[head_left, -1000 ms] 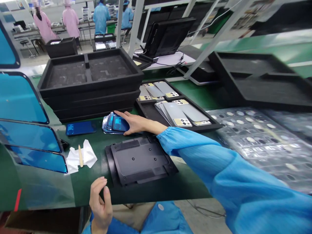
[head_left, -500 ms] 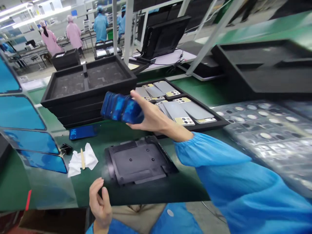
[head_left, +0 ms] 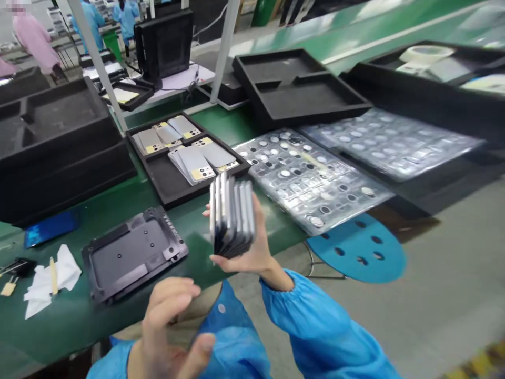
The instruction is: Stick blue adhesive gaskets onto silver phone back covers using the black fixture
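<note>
My right hand (head_left: 260,242) is wrapped round a stack of smartphones (head_left: 232,216), held up on edge over the bench's front side. Their silvery edges face me. Lower and to the left, my left hand (head_left: 169,326) is slightly blurred, its fingers curved apart with nothing between them. A dark grey plastic fixture (head_left: 136,252) with a shallow recess lies on the green bench just beyond that hand. Behind the held stack sits a black foam tray (head_left: 158,184) with several silver phone back panels (head_left: 193,163) in its compartments.
White tissue (head_left: 67,271) with a wooden stick lies left, near a blue panel (head_left: 51,229). Stacked black trays (head_left: 59,168) stand at the far left. Clear plastic sheets (head_left: 292,179) with round pieces overhang the bench edge at right, above a blue stool (head_left: 359,250).
The view has swung right. My right hand has brought the smartphones nearer and turned them, so edges show instead of blue faces. My left hand has risen and opened its fingers.
</note>
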### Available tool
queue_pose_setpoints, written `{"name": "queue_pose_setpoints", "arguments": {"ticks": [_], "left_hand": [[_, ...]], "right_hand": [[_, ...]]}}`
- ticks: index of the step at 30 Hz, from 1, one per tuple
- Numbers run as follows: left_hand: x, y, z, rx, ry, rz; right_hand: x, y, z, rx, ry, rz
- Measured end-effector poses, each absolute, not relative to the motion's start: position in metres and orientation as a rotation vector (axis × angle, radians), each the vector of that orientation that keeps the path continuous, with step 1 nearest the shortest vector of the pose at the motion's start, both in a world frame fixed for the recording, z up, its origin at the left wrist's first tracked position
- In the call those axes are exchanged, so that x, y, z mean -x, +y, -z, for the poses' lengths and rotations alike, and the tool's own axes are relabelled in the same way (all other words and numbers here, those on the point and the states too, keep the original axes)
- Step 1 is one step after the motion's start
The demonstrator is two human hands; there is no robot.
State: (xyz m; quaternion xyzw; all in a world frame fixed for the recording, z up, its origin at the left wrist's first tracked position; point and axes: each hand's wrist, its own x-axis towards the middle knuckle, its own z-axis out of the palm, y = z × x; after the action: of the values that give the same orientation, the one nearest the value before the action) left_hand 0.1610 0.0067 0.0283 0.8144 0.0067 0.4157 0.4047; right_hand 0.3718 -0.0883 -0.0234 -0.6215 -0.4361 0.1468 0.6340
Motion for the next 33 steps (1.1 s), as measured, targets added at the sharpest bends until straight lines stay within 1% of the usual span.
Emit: {"name": "queue_pose_setpoints", "arguments": {"ticks": [2, 6, 12, 17, 22, 27, 33], "left_hand": [[-0.189, 0.002, -0.024, -2.056, -0.003, -0.925], [-0.236, 0.001, -0.025, -1.985, 0.085, -0.868], [-0.284, 0.007, -0.040, -1.944, -0.072, -0.654], [-0.292, 0.007, -0.030, -1.997, -0.095, -0.753], [-0.296, 0.012, -0.020, -2.094, -0.158, -0.824], [-0.297, 0.014, -0.015, -2.113, -0.132, -0.803], [-0.293, 0.010, 0.003, -2.027, -0.108, -0.712]], "right_hand": [[-0.370, -0.098, 0.040, 1.357, -0.982, -0.359], [-0.374, -0.116, 0.058, 1.259, -1.036, -0.421], [-0.388, -0.113, 0.075, 1.101, -1.193, -0.460], [-0.401, -0.103, 0.076, 1.006, -1.263, -0.461], [-0.408, -0.108, 0.070, 1.031, -1.250, -0.474], [-0.402, -0.108, 0.071, 1.086, -1.162, -0.551], [-0.395, -0.107, 0.070, 1.129, -1.083, -0.669]]}}
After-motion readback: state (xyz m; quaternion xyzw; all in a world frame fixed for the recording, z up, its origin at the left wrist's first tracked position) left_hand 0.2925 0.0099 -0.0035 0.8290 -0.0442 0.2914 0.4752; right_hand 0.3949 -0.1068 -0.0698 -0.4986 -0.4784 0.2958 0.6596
